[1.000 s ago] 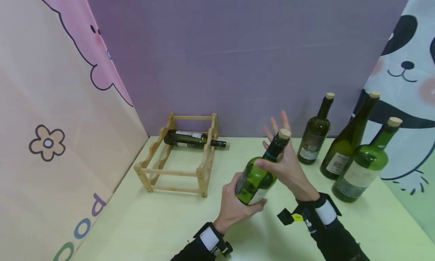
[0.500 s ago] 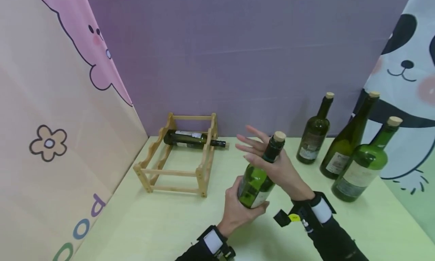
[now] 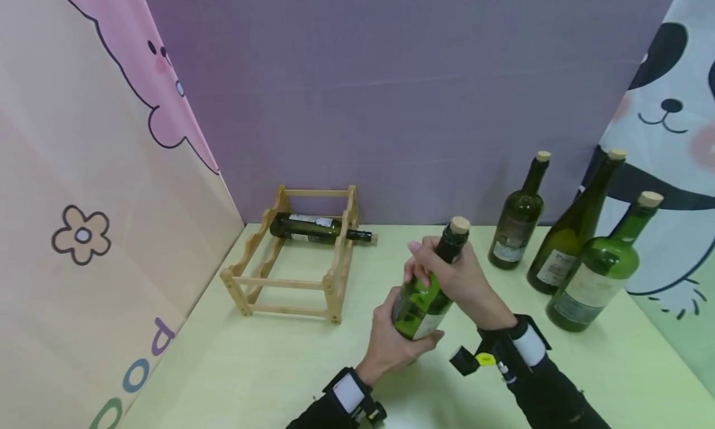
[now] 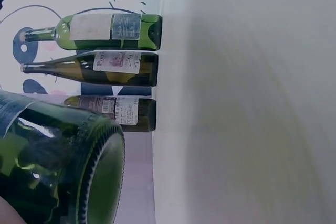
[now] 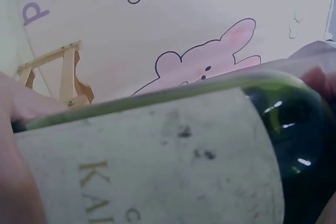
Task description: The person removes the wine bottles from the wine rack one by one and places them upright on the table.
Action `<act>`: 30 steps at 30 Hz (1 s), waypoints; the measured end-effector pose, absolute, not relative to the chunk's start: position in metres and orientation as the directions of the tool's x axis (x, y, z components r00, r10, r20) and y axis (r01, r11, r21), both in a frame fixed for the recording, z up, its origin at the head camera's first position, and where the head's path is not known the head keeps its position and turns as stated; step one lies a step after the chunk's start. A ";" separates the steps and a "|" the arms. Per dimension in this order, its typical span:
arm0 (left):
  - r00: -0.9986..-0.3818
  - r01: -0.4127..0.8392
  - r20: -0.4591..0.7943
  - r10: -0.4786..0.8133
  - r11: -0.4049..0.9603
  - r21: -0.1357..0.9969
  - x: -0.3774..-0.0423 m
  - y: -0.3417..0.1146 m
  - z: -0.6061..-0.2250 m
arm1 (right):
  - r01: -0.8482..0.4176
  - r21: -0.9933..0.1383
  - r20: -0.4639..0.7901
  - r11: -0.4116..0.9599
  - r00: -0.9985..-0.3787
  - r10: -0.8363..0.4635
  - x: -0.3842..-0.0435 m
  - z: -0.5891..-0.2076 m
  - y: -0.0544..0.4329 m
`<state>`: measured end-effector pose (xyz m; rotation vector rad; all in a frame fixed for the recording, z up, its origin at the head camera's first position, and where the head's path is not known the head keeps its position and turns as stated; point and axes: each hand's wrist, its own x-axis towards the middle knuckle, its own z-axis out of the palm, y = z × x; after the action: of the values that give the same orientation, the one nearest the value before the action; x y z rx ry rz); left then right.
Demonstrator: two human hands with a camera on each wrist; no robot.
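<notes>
A green wine bottle [image 3: 420, 305] with a cork is held tilted above the table, its neck pointing up and to the right in the head view. My left hand [image 3: 391, 342] grips its lower body. Curled round the neck and shoulder is my right hand [image 3: 460, 283], thumb across the near side. In the left wrist view the bottle's ridged base [image 4: 102, 182] hangs above the tabletop. The right wrist view is filled by the pale label [image 5: 157, 161] with gold letters; most of the fingers are hidden there.
To the left stands a wooden wine rack [image 3: 296, 285] with one dark bottle [image 3: 313, 228] lying across its far end. Three corked bottles stand upright at the right: a dark one [image 3: 515, 221], a slender one [image 3: 566, 236] and a light green one [image 3: 594, 274].
My right hand's fingers, spread a second ago, have curled round the bottle's neck. The bottle has shifted slightly left and become a little more upright. My left hand keeps its grip.
</notes>
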<state>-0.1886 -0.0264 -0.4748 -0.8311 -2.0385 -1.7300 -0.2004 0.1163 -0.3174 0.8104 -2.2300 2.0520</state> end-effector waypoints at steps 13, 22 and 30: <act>-0.821 0.535 0.420 0.387 0.263 0.803 -0.193 -0.041 -0.456 | -0.439 -0.898 0.412 0.014 -0.853 -0.322 -0.203 -0.311 0.125; -0.759 0.649 0.563 0.327 0.447 0.615 -0.198 -0.065 -0.438 | -0.526 -0.849 0.495 0.039 -0.821 -0.284 -0.209 -0.307 0.138; -0.654 0.712 0.711 0.258 0.530 0.461 -0.212 -0.096 -0.419 | -0.534 -0.842 0.507 0.078 -0.833 -0.222 -0.217 -0.305 0.154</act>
<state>-0.2116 -0.0955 -0.4193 -0.7836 -2.1927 -1.0254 -0.2167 0.1539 -0.3052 0.7610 -2.1095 1.8267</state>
